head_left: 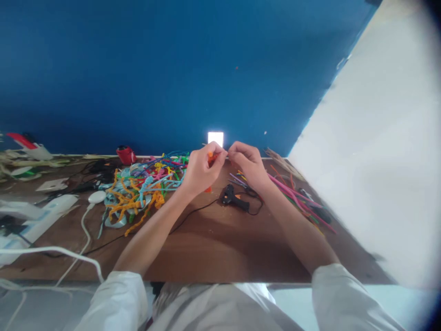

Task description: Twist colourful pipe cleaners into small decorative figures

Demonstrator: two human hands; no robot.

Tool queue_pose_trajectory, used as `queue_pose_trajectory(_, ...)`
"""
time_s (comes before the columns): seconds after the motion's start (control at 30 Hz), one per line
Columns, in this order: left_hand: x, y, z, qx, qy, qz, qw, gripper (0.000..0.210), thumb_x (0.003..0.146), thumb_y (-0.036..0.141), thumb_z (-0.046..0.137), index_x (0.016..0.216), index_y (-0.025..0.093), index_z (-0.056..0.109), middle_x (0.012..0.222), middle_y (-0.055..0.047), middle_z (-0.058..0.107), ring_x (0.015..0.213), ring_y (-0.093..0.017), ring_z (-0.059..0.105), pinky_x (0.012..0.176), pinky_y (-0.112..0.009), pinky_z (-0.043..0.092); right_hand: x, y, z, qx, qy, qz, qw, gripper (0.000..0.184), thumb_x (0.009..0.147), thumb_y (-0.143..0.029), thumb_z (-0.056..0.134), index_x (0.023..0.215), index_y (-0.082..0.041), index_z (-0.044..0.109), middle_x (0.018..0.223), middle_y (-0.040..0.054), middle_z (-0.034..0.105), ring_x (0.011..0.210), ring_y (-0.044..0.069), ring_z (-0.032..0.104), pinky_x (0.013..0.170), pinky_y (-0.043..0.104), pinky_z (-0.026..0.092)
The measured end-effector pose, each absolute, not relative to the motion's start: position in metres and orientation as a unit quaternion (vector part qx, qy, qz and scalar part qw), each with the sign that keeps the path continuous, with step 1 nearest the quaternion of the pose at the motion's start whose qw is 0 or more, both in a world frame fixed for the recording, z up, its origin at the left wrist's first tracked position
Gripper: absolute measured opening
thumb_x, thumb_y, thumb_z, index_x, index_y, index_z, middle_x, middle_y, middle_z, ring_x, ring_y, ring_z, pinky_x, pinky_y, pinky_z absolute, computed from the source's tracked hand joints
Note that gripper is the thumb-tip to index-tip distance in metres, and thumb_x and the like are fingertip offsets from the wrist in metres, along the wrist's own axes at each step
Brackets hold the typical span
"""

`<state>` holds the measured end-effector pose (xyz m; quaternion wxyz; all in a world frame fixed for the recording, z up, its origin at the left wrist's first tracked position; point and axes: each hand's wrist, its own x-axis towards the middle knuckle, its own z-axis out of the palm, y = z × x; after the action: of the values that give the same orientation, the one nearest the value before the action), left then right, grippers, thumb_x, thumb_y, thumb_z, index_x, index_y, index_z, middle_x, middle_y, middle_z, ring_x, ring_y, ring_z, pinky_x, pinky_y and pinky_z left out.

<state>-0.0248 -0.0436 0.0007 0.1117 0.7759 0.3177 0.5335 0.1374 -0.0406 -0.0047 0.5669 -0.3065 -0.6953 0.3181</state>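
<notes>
My left hand (203, 168) is closed in a pinch above the back of the table, around an orange fuzzy pipe cleaner (211, 157) that shows partly between the fingers. Close beside it, my right hand (248, 162) is closed too, its thumb and fingertips pressed together almost against the left fingertips. Whatever sits in that right pinch is too small to make out. Below the hands lies a black glue gun (234, 198) with its cord on the table. A heap of bent, colourful pipe cleaners (144, 184) spreads left of my left hand.
Straight pipe cleaners (306, 200) lie under my right forearm. A bright white light (215, 138) stands by the blue wall. At left are a red container (126, 155), a white power strip (37, 225) and white cables (84, 230). A white wall (379, 151) bounds the right side.
</notes>
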Motion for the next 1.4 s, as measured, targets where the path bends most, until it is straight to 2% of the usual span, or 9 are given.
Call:
queue_pose_trajectory(0.17,-0.034,-0.034,-0.006,0.82,0.197,0.495,-0.21,0.011,0.091,0.013,0.054,0.083,0.018,0.058,0.063,0.003,0.06,0.055,-0.008,0.049,0.056,-0.024,0.033,0.136,-0.044,0.001,-0.245,-0.533,0.648,0.486,0.021,0.078,-0.024,0.059,0.061,-0.02,0.048,0.054,-0.0083,0.029,0.044,0.006,0.017,0.044,0.025,0.009)
queue_pose_trajectory(0.3,-0.04,-0.028,-0.008,0.821,0.143,0.459,-0.308,0.011,0.093,0.012,0.051,0.093,0.019,0.059,0.062,0.003,0.058,0.055,-0.01,0.049,0.057,-0.026,0.033,0.139,-0.045,0.004,-0.218,-0.504,0.72,0.425,0.021,0.076,-0.026,0.058,0.058,-0.018,0.05,0.05,-0.0087,0.027,0.039,0.005,0.017,0.04,0.024,0.01)
queue_pose_trajectory(0.37,-0.039,-0.03,-0.008,0.827,0.147,0.473,-0.266,0.01,0.095,0.016,0.051,0.092,0.02,0.06,0.063,0.002,0.06,0.056,-0.009,0.05,0.058,-0.025,0.034,0.139,-0.046,0.005,-0.217,-0.514,0.707,0.435,0.018,0.075,-0.025,0.057,0.059,-0.018,0.051,0.05,-0.0085,0.029,0.039,0.005,0.02,0.04,0.024,0.012)
queue_pose_trajectory(0.47,-0.033,-0.037,-0.005,0.814,0.206,0.532,-0.104,0.014,0.096,0.022,0.053,0.085,0.018,0.061,0.068,0.001,0.064,0.056,-0.007,0.05,0.057,-0.023,0.036,0.14,-0.048,0.005,-0.243,-0.58,0.605,0.488,0.015,0.078,-0.024,0.057,0.064,-0.019,0.055,0.051,-0.007,0.038,0.043,0.006,0.03,0.042,0.023,0.018)
queue_pose_trajectory(0.6,-0.025,-0.045,0.001,0.734,0.275,0.594,0.18,0.024,0.094,0.035,0.059,0.077,0.018,0.057,0.059,0.003,0.053,0.049,-0.006,0.043,0.049,-0.022,0.033,0.146,-0.05,0.006,-0.312,-0.736,0.266,0.539,0.011,0.086,-0.026,0.06,0.077,-0.019,0.062,0.061,-0.0038,0.054,0.053,0.009,0.043,0.051,0.024,0.033)
queue_pose_trajectory(0.67,-0.023,-0.045,0.002,0.683,0.276,0.607,0.3,0.027,0.092,0.04,0.061,0.076,0.019,0.054,0.053,0.006,0.045,0.044,-0.006,0.037,0.044,-0.022,0.029,0.15,-0.05,0.006,-0.318,-0.78,0.092,0.531,0.008,0.088,-0.026,0.061,0.089,-0.02,0.065,0.07,-0.0023,0.061,0.057,0.009,0.048,0.056,0.024,0.037)
queue_pose_trajectory(0.77,-0.02,-0.044,0.003,0.629,0.262,0.598,0.421,0.031,0.089,0.043,0.064,0.074,0.02,0.051,0.049,0.008,0.039,0.039,-0.005,0.032,0.041,-0.022,0.024,0.154,-0.048,0.005,-0.31,-0.804,-0.074,0.502,0.016,0.093,-0.028,0.058,0.104,-0.021,0.066,0.084,0.0014,0.069,0.063,0.01,0.055,0.06,0.025,0.041)
queue_pose_trajectory(1.03,-0.025,-0.041,0.009,0.601,0.265,0.521,0.545,0.036,0.083,0.035,0.068,0.064,0.019,0.043,0.048,0.009,0.036,0.037,-0.002,0.028,0.039,-0.021,0.016,0.16,-0.041,-0.001,-0.311,-0.802,-0.316,0.402,0.017,0.1,-0.025,0.05,0.101,-0.021,0.066,0.084,0.002,0.072,0.072,0.012,0.061,0.064,0.026,0.038)
queue_pose_trajectory(1.4,-0.028,-0.037,0.008,0.607,0.298,0.473,0.564,0.035,0.082,0.036,0.067,0.065,0.019,0.04,0.048,0.009,0.036,0.036,-0.001,0.028,0.039,-0.018,0.018,0.163,-0.044,0.005,-0.318,-0.817,-0.34,0.341,0.019,0.101,-0.023,0.047,0.093,-0.021,0.064,0.082,0.0017,0.071,0.072,0.013,0.057,0.064,0.029,0.034)
